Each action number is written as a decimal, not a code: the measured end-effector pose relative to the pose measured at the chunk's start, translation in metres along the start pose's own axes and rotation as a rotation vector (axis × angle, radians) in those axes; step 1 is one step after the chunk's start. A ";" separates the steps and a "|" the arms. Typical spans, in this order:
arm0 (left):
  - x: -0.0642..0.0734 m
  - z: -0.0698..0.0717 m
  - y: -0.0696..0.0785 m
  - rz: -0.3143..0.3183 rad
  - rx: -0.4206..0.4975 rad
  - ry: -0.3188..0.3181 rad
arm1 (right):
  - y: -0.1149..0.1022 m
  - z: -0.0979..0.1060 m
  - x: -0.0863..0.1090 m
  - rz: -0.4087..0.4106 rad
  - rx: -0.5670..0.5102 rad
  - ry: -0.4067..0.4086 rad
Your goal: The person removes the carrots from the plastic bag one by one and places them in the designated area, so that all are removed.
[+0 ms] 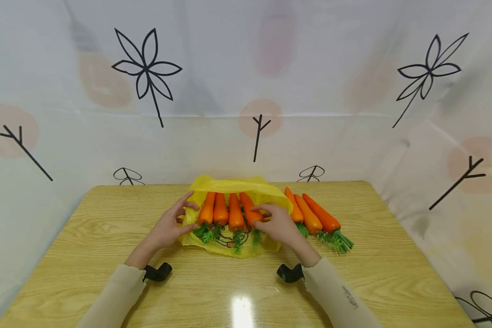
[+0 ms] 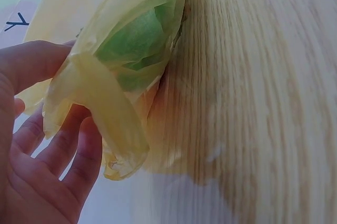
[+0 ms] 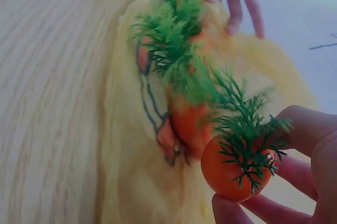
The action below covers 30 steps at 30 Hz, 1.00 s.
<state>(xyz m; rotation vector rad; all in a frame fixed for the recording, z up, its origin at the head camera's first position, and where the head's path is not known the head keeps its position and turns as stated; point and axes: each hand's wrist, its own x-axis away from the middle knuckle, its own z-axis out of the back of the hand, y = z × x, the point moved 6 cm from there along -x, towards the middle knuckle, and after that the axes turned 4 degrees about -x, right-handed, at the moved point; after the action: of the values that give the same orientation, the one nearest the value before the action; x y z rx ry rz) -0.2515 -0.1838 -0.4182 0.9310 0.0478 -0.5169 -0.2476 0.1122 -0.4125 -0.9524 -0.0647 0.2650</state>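
A yellow plastic bag [image 1: 238,184] lies on the table with its mouth toward me. Several orange toy carrots [image 1: 220,209] with green tops rest in it side by side, tips pointing inward. My left hand [image 1: 172,224] holds the bag's left edge between thumb and fingers; in the left wrist view, its fingers [image 2: 60,140] are behind the thin plastic. At the mouth's right side, my right hand [image 1: 279,223] grips the rightmost carrot [image 3: 234,174] around its thick end, the leafy top facing me.
Three more toy carrots [image 1: 310,215] lie just right of the bag on the wooden table [image 1: 119,209]. A patterned cloth wall [image 1: 213,146] stands behind the table and along its sides. Black cameras are worn on both wrists.
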 end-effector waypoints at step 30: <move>0.001 0.004 -0.001 -0.019 0.007 0.010 | 0.030 0.085 0.056 0.031 -0.256 -0.106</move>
<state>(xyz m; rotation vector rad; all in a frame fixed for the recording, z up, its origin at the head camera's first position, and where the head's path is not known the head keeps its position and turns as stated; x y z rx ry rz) -0.2514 -0.1874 -0.4169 0.9410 0.0637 -0.5300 -0.2134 0.2103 -0.3911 -1.1943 -0.1846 0.3411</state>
